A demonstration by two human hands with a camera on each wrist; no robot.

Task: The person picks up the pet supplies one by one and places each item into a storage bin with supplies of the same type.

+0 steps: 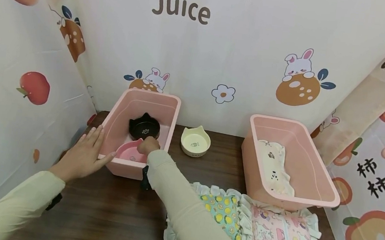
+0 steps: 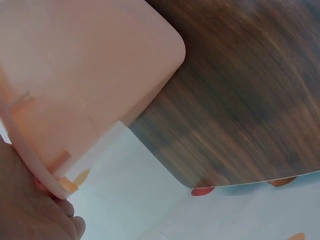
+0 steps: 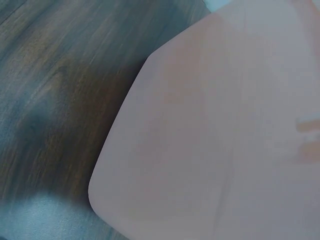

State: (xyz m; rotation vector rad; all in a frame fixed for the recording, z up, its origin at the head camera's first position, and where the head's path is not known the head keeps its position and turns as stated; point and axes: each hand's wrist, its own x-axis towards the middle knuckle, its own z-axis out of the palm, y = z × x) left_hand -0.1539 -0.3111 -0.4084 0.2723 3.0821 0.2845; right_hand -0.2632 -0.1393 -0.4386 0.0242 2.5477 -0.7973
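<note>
In the head view my left hand (image 1: 83,155) rests against the near left corner of the left pink bin (image 1: 175,114), fingers extended along the rim and thumb at its front edge. The left wrist view has the same hand (image 2: 37,200) close to the bin's rim. My right hand (image 1: 148,146) reaches down into that bin and grips the side of a pink cat-eared bowl (image 1: 126,151); its fingertips are hidden. Just behind lies a black cat-eared bowl (image 1: 138,127) with a paw print. Only the bin's outer wall (image 3: 170,130) and the table fill the right wrist view.
A cream cat-eared bowl (image 1: 195,142) stands on the dark wooden table (image 1: 96,212), right of the left bin. A second pink bin (image 1: 308,169) on the right holds a cream printed cloth item (image 1: 276,169). Frilled lemon (image 1: 222,214) and pink (image 1: 282,235) cushions lie in front.
</note>
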